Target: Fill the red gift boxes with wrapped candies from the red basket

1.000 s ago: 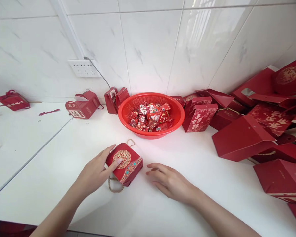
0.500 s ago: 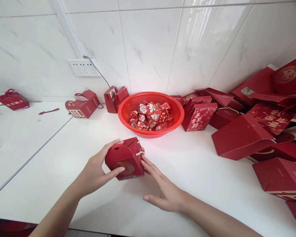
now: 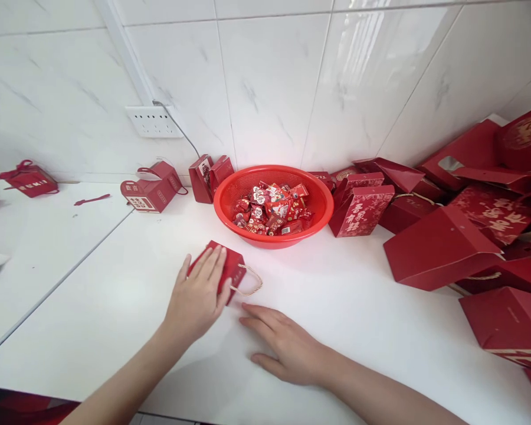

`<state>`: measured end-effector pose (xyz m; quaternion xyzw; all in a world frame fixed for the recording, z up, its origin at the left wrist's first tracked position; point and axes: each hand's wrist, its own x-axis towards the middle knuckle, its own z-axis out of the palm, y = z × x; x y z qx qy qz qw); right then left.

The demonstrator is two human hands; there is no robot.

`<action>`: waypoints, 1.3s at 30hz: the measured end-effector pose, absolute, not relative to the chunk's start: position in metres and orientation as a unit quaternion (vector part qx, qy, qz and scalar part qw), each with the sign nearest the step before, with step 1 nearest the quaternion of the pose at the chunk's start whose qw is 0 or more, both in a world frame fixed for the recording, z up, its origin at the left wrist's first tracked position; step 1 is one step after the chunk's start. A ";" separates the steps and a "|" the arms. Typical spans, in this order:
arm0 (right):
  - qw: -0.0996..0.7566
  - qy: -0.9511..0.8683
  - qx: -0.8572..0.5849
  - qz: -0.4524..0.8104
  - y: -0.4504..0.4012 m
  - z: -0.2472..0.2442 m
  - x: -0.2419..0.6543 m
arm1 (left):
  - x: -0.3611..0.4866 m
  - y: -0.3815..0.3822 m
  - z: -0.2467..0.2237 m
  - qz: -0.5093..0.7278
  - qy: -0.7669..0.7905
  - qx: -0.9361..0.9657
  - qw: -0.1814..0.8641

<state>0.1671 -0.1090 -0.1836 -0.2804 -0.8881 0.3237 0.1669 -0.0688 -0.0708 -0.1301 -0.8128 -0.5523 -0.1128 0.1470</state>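
A small red gift box [image 3: 235, 265] with a twisted cream rope handle rests on the white table, the rope loop hanging out to its right. My left hand [image 3: 199, 292] lies over the box's upper face, its fingers stretched flat and the thumb along the near right side. Much of the box is hidden under that hand. Just right of and nearer than the box, my right hand [image 3: 287, 348] hovers at the table with fingers spread, holding nothing. Beyond both hands stands a red plastic basket [image 3: 272, 239] with several wrapped candies [image 3: 269, 206] inside.
Red gift boxes [image 3: 442, 245] are heaped along the right. Upright boxes [image 3: 367, 211] stand beside the basket, and two small ones [image 3: 201, 179] on its left. A house-shaped box [image 3: 153, 188], a ribboned box [image 3: 30, 179] and a red strip [image 3: 92, 199] lie further left.
The gift box has been tipped over and lowered to the table, its rope now pointing right. My left hand has shifted onto its top. My right hand has come away from the box.
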 end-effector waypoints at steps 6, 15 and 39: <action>0.169 -0.880 -0.288 0.338 -0.109 -0.183 0.170 | -0.186 0.027 -0.127 -0.109 -0.733 -0.658 0.138; 0.179 -0.875 -0.283 0.350 -0.106 -0.182 0.170 | -0.290 0.106 -0.097 -0.146 -0.761 -0.623 0.104; 0.370 -0.591 -0.704 -0.137 -0.012 -0.034 0.386 | -0.097 0.045 -0.077 -0.302 -0.307 -0.878 0.208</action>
